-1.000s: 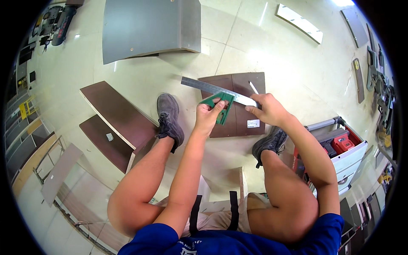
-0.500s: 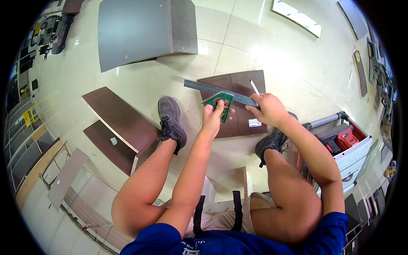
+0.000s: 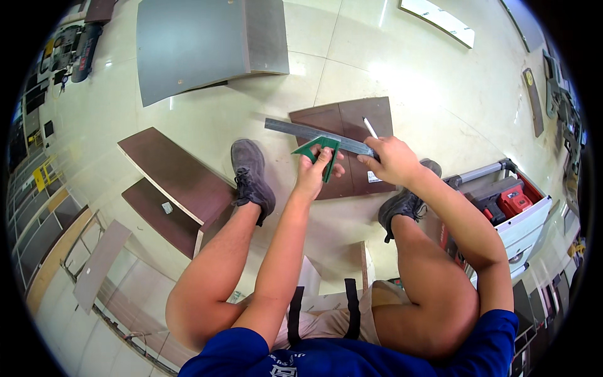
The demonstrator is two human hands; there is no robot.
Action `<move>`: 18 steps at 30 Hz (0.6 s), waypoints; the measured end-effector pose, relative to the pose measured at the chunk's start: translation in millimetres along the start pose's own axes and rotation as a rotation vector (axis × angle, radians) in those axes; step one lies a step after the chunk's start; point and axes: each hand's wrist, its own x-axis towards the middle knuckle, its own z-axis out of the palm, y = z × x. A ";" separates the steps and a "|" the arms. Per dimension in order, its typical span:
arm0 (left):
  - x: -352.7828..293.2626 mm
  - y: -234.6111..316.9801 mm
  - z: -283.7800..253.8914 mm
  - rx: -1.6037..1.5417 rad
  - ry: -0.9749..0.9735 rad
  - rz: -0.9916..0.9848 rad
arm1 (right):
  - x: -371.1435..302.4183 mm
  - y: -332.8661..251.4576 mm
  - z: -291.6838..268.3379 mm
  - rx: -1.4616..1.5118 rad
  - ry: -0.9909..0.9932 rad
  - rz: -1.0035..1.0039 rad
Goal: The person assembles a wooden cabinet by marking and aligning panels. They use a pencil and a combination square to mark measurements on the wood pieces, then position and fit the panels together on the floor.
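My left hand [image 3: 312, 173] grips the green head of a combination square [image 3: 294, 129], thumb on its face. The steel blade runs out to the left and slants down right toward my right hand [image 3: 394, 162]. That hand is closed around the blade's right end, and a white pen or pencil [image 3: 370, 128] sticks up from between its fingers. Beneath the square a dark brown board [image 3: 365, 113] lies on the floor between my shoes, with a seam across it and a white label partly hidden by my right hand.
A joined brown panel piece [image 3: 173, 169] stands left of my left shoe. Farther off is a large grey panel box [image 3: 191, 47]. A toolbox [image 3: 524, 220] holding red tools sits by my right leg. A pale strip [image 3: 438, 22] lies at the far right.
The view has shifted slightly. Both hands still hold the square and keep nearly the same pose; my right hand now covers more of the board's label.
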 end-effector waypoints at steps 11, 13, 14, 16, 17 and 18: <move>4.9 1.2 0.6 0.000 0.070 0.067 | 4.7 1.6 4.2 0.041 0.006 -0.017; 1.7 -2.3 -1.4 -0.033 0.047 0.094 | 4.9 3.6 8.3 0.024 0.024 -0.042; 0.5 -4.6 -2.6 -0.050 0.035 0.106 | 4.2 4.6 9.4 0.016 0.032 -0.054; 1.1 -6.1 -6.5 -0.049 0.001 0.095 | 4.9 5.2 6.8 0.038 0.012 -0.055; 1.1 -5.6 -8.6 -0.049 -0.018 0.089 | 5.1 4.5 5.4 0.049 0.002 -0.055; 0.7 -5.0 -11.4 -0.083 -0.051 0.067 | 4.9 3.9 5.3 0.064 -0.005 -0.059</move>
